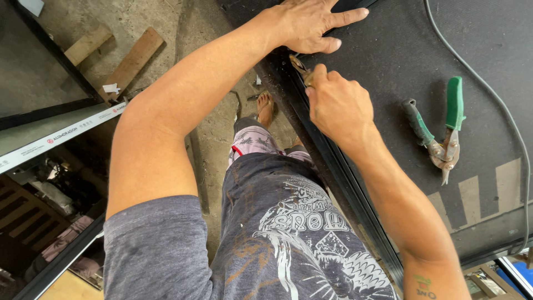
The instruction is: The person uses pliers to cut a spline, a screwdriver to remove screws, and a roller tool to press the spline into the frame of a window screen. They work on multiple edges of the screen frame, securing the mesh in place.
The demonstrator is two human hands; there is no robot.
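Fingers of right hand (338, 103) clamped on thin brass-coloured tool (300, 66), left hand (308, 25) spread flat.

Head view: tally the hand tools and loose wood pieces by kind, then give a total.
Green-handled snips lying on the dark worktop: 1
Small metal tool gripped in the right hand, near the flat left hand: 1
Wood offcuts on the concrete floor: 2
Total: 4

Two hands over the dark panel: left hand (308, 25), right hand (337, 103). One pair of green-handled snips (441, 130) right of the right hand; one grey cable (499, 105) beyond. Two wooden planks (133, 61) left of the left hand.
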